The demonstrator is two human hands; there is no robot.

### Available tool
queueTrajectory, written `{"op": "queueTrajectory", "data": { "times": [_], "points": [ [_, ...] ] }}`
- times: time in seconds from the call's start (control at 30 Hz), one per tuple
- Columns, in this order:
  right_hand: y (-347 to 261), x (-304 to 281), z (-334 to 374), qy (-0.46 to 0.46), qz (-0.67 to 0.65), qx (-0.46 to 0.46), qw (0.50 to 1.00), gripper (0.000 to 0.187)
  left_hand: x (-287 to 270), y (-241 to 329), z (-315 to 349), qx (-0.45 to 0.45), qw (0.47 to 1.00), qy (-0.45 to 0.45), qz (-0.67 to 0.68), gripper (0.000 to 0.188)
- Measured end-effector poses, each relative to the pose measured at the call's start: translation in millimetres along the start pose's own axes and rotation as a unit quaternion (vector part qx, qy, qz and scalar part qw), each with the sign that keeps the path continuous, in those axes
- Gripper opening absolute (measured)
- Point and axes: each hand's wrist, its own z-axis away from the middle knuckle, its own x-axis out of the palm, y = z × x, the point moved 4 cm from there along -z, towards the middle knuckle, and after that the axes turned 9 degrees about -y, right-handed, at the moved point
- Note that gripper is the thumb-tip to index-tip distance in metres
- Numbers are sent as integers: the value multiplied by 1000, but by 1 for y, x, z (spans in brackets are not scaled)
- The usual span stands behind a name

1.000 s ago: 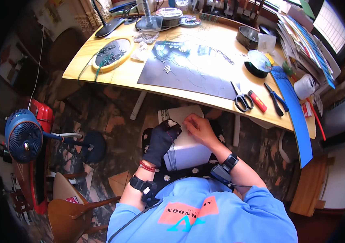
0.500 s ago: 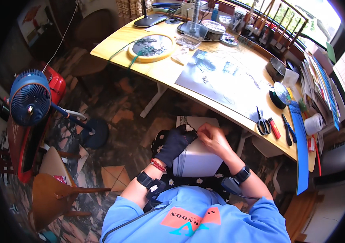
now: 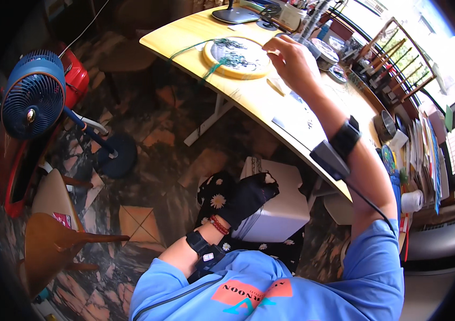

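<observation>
The left hand [image 3: 253,196], in a black glove, lies curled on the white box [image 3: 287,214]; the box rests on the daisy-print lap [image 3: 218,201], dark threads [image 3: 247,227] running down its left part; I can't tell whether the gloved fingers pinch anything. The right hand [image 3: 295,61], bare, is raised over the table [image 3: 171,38], fingers bent in toward the thumb, near the yellow-rimmed tray [image 3: 246,75]; whether it holds anything I can't make out from here; dark green strands [image 3: 232,58] lie tangled in the tray, some trailing across its rim toward the table's edge; off to the left stand a blue fan [image 3: 32,101] and a brown chair [image 3: 51,247].
</observation>
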Motion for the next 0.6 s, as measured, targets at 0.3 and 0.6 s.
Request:
{"op": "queueTrajectory", "data": {
  "times": [0.3, 0.6],
  "points": [
    [60, 65, -41, -87, 68, 14, 994, 7, 22, -44, -5, 33, 998, -9, 58, 15],
    [48, 55, -32, -54, 82, 0, 995, 5, 16, -46, -8, -24, 989, -17, 144, 26]
  ]
}}
